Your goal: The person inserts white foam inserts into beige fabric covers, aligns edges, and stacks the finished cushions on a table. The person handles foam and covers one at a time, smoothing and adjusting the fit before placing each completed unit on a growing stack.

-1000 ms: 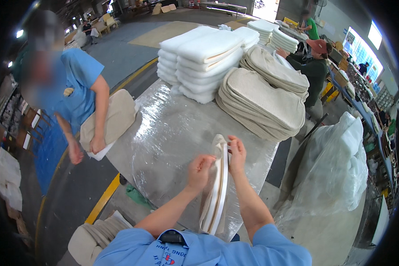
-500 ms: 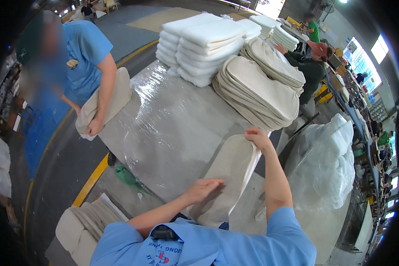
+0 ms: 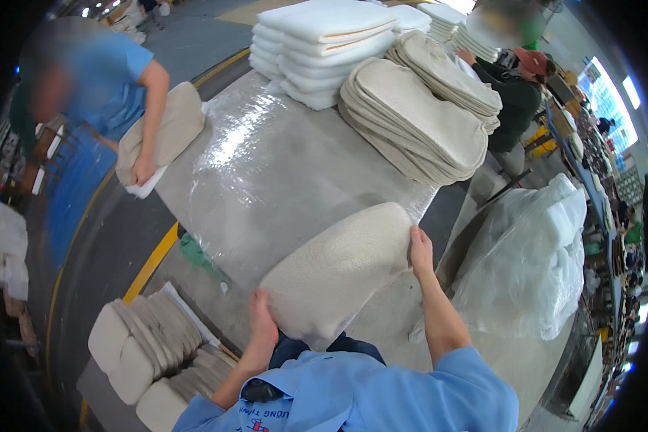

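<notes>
Head view: right grip [image 3: 423,250] pinching beige rounded fabric cover [image 3: 338,263] by its edge; left grip [image 3: 263,319] touching, closure unclear; if loose, cover may slip.

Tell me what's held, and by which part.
A beige, rounded fabric cushion cover: right hand grips its right edge; left hand touches its left edge, grip unclear.
</notes>
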The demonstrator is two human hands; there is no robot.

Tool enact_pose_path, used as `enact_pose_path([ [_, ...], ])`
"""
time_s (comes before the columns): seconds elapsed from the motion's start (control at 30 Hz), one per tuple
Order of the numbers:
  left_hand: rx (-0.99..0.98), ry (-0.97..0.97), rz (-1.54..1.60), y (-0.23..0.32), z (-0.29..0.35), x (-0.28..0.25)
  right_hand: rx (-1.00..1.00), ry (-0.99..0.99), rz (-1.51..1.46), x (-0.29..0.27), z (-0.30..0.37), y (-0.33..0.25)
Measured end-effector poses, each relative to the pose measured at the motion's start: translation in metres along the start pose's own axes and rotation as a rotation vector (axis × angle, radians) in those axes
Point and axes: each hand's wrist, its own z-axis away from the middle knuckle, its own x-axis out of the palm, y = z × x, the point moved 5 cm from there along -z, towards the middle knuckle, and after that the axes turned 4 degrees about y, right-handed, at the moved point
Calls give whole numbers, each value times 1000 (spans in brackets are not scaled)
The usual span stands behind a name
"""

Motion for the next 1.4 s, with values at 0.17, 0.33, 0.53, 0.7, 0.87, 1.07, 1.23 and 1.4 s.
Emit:
enact_pose_path([
  [0.17, 365, 77, 40, 86, 28, 6, -10, 21, -559, -1, 35, -20],
  [0.33, 372, 319, 5, 49, 11, -42, -230, -139, -417, 33, 56, -41],
  [0.53, 453, 282, 99, 11, -3, -46, -73, -139, -690, 28, 41, 8],
  [0.7, 331, 386, 240, -12, -12, -75, 53, -397, -750, 59, 37, 34],
  [0.87, 296, 461, -85, 1, 0, -78, 56, -425, -648, 71, 19, 39],
  [1.07, 187, 433, -293, -14, 80, -124, 156, -596, -503, 50, 78, 12],
  [1.23, 74, 736, -249, -45, 148, -226, 131, -926, -308, 82, 164, -13],
  [1.4, 312, 804, 41, -35, 228, -354, -469, -1172, -69, 164, 289, -81],
])
